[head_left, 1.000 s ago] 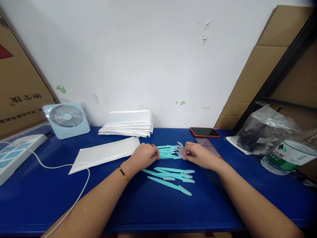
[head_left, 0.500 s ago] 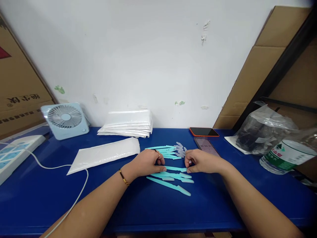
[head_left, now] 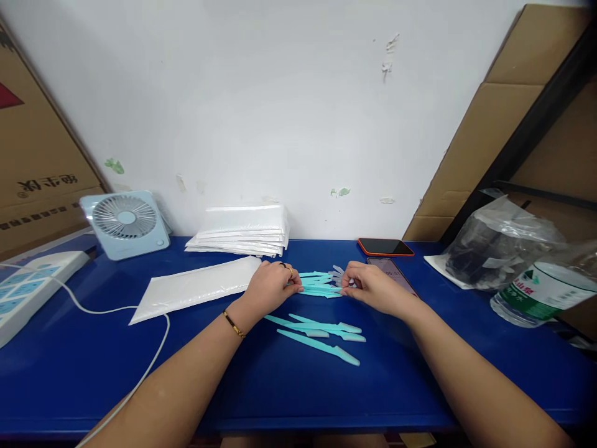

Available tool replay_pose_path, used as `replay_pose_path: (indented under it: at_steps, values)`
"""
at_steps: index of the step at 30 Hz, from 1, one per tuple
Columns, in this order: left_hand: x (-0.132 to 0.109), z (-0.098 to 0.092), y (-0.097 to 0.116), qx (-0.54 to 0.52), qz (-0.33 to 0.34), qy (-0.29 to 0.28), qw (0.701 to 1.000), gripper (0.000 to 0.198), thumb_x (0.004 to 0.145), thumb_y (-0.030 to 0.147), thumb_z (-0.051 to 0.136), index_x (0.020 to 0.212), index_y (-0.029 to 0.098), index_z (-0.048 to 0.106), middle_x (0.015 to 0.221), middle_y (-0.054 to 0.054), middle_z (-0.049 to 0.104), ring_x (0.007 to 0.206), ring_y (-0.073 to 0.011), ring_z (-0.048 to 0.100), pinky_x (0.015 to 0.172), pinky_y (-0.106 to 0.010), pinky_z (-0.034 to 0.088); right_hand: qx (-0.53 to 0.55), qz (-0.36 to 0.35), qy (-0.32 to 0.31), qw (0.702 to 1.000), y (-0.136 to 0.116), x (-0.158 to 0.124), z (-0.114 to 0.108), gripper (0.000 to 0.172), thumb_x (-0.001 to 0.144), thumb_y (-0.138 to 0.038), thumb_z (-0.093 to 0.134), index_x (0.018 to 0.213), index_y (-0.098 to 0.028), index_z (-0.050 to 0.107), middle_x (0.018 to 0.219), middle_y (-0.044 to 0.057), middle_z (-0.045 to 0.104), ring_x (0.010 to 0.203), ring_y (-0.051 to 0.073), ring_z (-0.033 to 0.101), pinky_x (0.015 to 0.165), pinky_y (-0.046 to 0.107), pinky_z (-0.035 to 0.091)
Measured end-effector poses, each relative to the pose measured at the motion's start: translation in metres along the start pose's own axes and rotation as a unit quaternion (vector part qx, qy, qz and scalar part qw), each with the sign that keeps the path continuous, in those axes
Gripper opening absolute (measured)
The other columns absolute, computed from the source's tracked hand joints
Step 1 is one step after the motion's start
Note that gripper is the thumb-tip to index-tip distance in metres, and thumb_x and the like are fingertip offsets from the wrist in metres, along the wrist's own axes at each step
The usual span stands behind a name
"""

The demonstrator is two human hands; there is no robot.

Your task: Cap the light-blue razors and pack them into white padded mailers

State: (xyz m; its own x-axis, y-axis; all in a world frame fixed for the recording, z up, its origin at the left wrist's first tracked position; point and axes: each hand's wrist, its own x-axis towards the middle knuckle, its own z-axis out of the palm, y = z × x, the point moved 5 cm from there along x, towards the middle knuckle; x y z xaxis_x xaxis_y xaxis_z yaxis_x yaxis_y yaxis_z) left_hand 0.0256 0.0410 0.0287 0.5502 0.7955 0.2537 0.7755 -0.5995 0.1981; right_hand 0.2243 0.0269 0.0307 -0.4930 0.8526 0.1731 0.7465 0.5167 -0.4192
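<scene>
Between my hands, a turquoise eyebrow razor (head_left: 321, 292) lies level over a small group of similar razors. My left hand (head_left: 273, 286) is closed on its handle end. At its tip, my right hand (head_left: 368, 286) pinches with thumb and forefinger; the fingertips hide whether a cap is there. Small clear blade caps (head_left: 336, 272) lie in a loose heap just behind the tips, partly covered by my right hand. Closer to me, several more turquoise razors (head_left: 319, 347) with pale covered tips lie spread on the blue table (head_left: 289, 398).
A white padded mailer (head_left: 196, 289) lies left of my hands, with a mailer stack (head_left: 237, 230) behind. A fan (head_left: 125, 224), power strip (head_left: 32, 286) and white cable (head_left: 156, 361) are at left. Two phones (head_left: 386, 247), a plastic bag (head_left: 499, 242) and a bottle (head_left: 536, 292) are at right.
Both hands have moved away from me with a razor, from the near spread razors to the group beside the caps. The near group has one razor fewer.
</scene>
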Motion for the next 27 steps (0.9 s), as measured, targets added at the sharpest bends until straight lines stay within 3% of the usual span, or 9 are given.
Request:
replay_pose_path:
  at_steps: [8, 13, 15, 18, 21, 24, 27]
  values:
    - [-0.001, -0.009, -0.016, 0.005, -0.042, 0.008, 0.999, 0.019, 0.078, 0.037, 0.053, 0.074, 0.023, 0.066, 0.077, 0.002, 0.066, 0.074, -0.0147, 0.056, 0.067, -0.027, 0.033, -0.051, 0.020, 0.035, 0.998, 0.017, 0.000, -0.007, 0.014, 0.078, -0.029, 0.055, 0.071, -0.018, 0.061, 0.077, 0.002, 0.054, 0.062, 0.012, 0.050, 0.059, 0.024, 0.036]
    - [-0.001, -0.005, -0.013, -0.002, -0.028, 0.012, 1.000, 0.023, 0.080, 0.040, 0.050, 0.081, 0.025, 0.067, 0.087, 0.002, 0.068, 0.081, -0.0164, 0.056, 0.072, -0.028, 0.034, -0.043, 0.031, 0.048, 0.997, 0.016, 0.002, -0.006, 0.017, 0.080, -0.029, 0.050, 0.077, -0.018, 0.064, 0.081, 0.004, 0.056, 0.065, 0.013, 0.051, 0.061, 0.025, 0.038]
    - [-0.002, -0.005, -0.012, -0.004, -0.025, 0.020, 0.999, 0.023, 0.081, 0.039, 0.050, 0.089, 0.026, 0.066, 0.092, 0.001, 0.067, 0.084, -0.0169, 0.056, 0.073, -0.028, 0.035, -0.026, 0.034, 0.026, 0.999, 0.014, -0.002, -0.006, 0.020, 0.080, -0.031, 0.049, 0.077, -0.018, 0.064, 0.079, 0.004, 0.057, 0.064, 0.013, 0.051, 0.059, 0.025, 0.038]
    - [-0.004, -0.008, -0.007, -0.023, -0.020, 0.024, 0.999, 0.022, 0.081, 0.036, 0.049, 0.089, 0.024, 0.066, 0.091, 0.000, 0.065, 0.080, -0.0150, 0.056, 0.071, -0.026, 0.037, 0.029, 0.036, -0.078, 0.996, 0.010, -0.012, -0.001, 0.021, 0.076, -0.038, 0.055, 0.078, -0.019, 0.064, 0.077, 0.003, 0.057, 0.062, 0.013, 0.050, 0.054, 0.023, 0.038]
    - [-0.008, -0.007, 0.006, -0.067, 0.010, -0.029, 0.997, 0.024, 0.081, 0.039, 0.049, 0.081, 0.022, 0.066, 0.083, 0.000, 0.065, 0.071, -0.0122, 0.056, 0.064, -0.023, 0.038, 0.044, 0.013, -0.160, 0.986, 0.002, -0.020, 0.009, 0.022, 0.068, -0.040, 0.064, 0.078, -0.020, 0.064, 0.076, 0.002, 0.057, 0.065, 0.014, 0.051, 0.054, 0.023, 0.037]
    - [-0.013, 0.002, 0.021, -0.096, 0.058, -0.099, 0.989, 0.030, 0.077, 0.048, 0.052, 0.081, 0.022, 0.067, 0.075, 0.001, 0.065, 0.067, -0.0121, 0.056, 0.056, -0.021, 0.035, 0.025, -0.006, -0.176, 0.984, -0.004, -0.019, 0.018, 0.013, 0.071, -0.033, 0.062, 0.075, -0.020, 0.062, 0.074, 0.001, 0.057, 0.065, 0.014, 0.051, 0.054, 0.023, 0.037]
    - [-0.016, 0.014, 0.027, -0.098, 0.083, -0.128, 0.983, 0.027, 0.074, 0.047, 0.056, 0.081, 0.023, 0.066, 0.073, 0.001, 0.065, 0.066, -0.0119, 0.055, 0.053, -0.021, 0.034, 0.018, -0.008, -0.156, 0.987, -0.008, -0.015, 0.023, 0.007, 0.076, -0.026, 0.055, 0.075, -0.020, 0.058, 0.074, 0.000, 0.057, 0.065, 0.013, 0.050, 0.054, 0.024, 0.036]
